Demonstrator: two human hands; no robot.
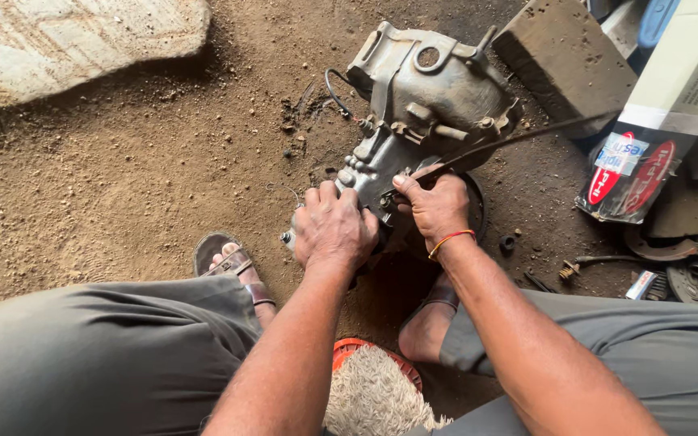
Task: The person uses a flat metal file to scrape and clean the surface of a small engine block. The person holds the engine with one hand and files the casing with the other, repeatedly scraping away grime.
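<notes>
One grey metal gearbox casing lies on the dirt floor, extending beyond both sets of fingertips. Left hand fingers curl closed over its near end. Right hand fingers pinch one long thin rod against the casing.

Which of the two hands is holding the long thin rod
The right hand, the one with the orange band at the wrist, pinches the rod. The left hand only grips the near end of the grey metal casing.
</notes>
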